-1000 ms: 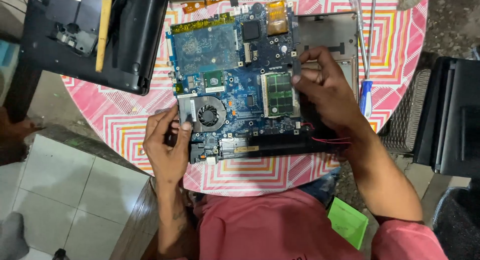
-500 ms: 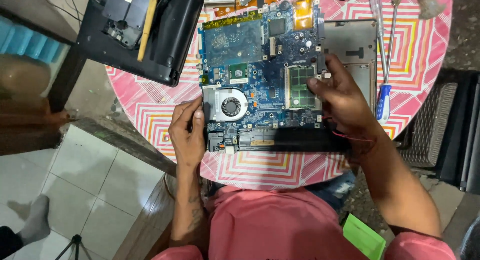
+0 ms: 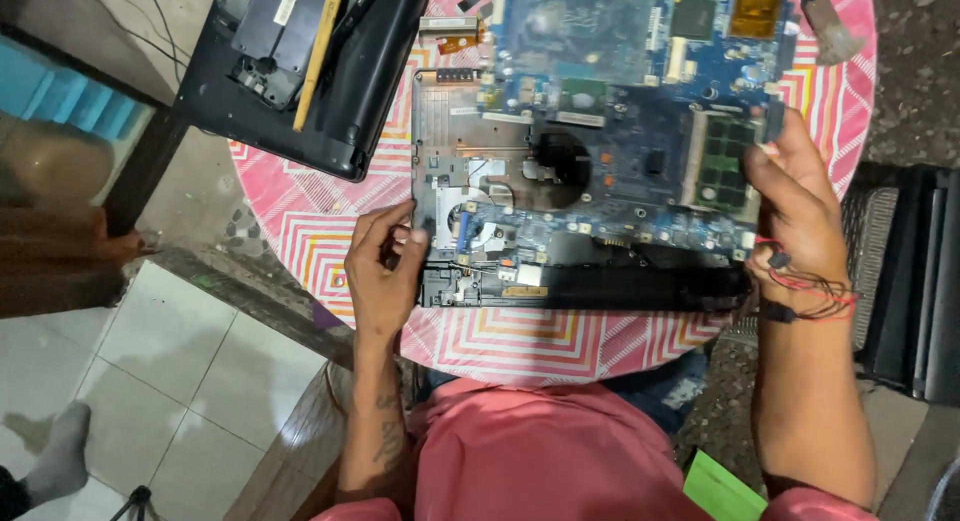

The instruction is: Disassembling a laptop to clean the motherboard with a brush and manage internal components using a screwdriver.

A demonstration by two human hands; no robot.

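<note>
Head view: left hand [image 3: 385, 271] gripping near-left corner of grey laptop base frame [image 3: 450, 171]. Right hand [image 3: 795, 216] grasping right edge of blue circuit board [image 3: 610, 151]. Both over round pink patterned table [image 3: 300, 241].

The blue motherboard [image 3: 620, 131] now sits shifted toward the right hand [image 3: 795, 216], baring the grey chassis [image 3: 450, 151] beside the left hand [image 3: 385, 266]. The round fan no longer shows there.

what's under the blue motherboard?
A grey laptop base shell shows at the blue motherboard's left side, on the pink patterned table. The rest underneath is covered.
</note>
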